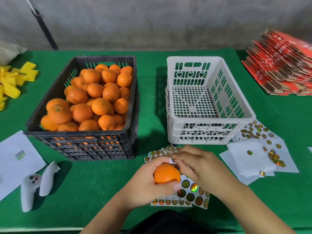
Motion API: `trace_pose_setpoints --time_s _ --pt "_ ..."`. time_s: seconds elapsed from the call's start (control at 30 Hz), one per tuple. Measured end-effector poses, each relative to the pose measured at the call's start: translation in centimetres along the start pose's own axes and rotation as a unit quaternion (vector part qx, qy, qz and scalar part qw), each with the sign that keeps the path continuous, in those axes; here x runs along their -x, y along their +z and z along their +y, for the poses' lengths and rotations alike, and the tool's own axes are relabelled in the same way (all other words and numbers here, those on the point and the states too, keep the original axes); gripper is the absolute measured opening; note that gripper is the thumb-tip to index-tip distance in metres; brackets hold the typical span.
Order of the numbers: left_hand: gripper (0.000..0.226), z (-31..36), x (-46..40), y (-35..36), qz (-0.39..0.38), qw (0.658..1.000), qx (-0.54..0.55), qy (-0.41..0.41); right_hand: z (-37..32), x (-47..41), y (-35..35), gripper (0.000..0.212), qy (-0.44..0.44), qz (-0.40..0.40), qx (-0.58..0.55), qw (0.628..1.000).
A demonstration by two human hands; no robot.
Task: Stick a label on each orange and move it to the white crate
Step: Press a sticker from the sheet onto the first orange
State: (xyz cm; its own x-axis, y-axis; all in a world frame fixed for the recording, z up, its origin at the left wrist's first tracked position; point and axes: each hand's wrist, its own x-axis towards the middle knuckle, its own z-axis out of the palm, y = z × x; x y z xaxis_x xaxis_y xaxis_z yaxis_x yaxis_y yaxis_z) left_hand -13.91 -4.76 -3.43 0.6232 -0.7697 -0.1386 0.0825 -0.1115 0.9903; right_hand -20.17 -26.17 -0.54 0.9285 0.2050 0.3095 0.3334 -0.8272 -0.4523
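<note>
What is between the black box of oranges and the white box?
Nothing: only bare green cloth shows between the black box and the white box in the head view.

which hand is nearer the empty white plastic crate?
Right. The right hand sits just below the empty white plastic crate's front wall, fingers at a sticker. The left hand is lower and further left, gripping a round orange.

No text, brand or number can be read. The round gold labels [185, 184] on the sticker sheets [196, 197] carry a dark emblem too small and blurred to make out.
</note>
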Motion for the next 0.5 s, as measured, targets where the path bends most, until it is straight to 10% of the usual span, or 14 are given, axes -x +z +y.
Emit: trace_pose_setpoints --time_s 0.5 --pt "0.054 0.3 -0.4 -0.1 -0.045 0.999 0.018 -0.018 1.5 -0.6 -0.8 0.032 0.024 -0.12 -0.05 0.991"
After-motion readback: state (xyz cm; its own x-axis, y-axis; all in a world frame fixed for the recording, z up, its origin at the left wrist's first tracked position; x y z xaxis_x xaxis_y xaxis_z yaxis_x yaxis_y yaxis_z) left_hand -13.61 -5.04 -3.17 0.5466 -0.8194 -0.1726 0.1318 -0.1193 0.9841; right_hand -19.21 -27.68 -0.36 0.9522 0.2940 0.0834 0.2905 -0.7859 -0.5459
